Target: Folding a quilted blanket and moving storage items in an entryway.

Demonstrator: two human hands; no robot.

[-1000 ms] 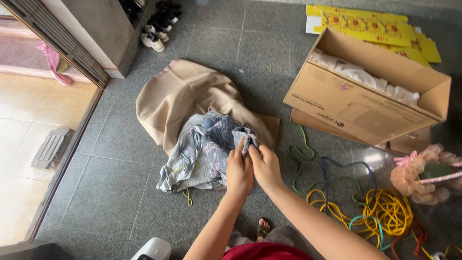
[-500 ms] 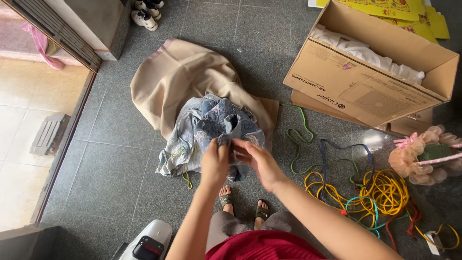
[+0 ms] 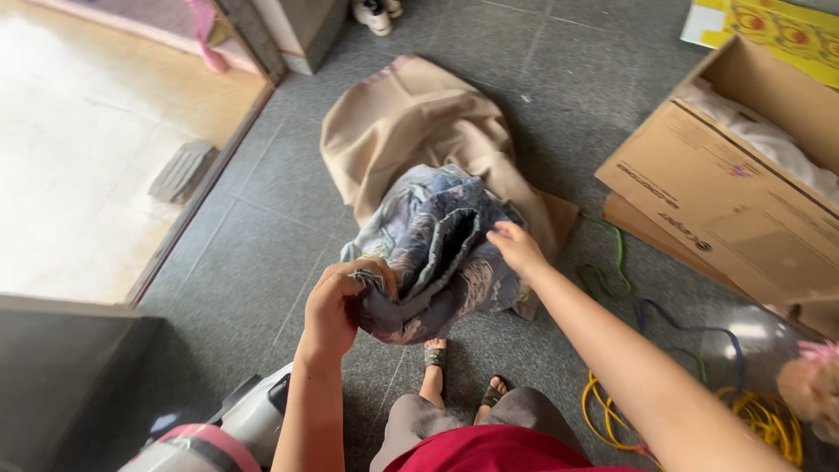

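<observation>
Gripping the crumpled blue-grey patterned cloth (image 3: 437,253) just above the beige fabric sheet (image 3: 419,131) on the floor, the left hand (image 3: 336,306) has fingers closed on its edge — the right hand (image 3: 517,247), fingers loosely spread, only touches it — so it could slip.

Blue patterned cloth (image 3: 437,253) now lifted, hands apart.

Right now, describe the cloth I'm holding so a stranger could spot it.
On the grey tiled floor, left of the cardboard box, lies a beige cloth. The blue-grey patterned fabric hangs bunched above it in your left hand, the only patterned cloth there.
</observation>
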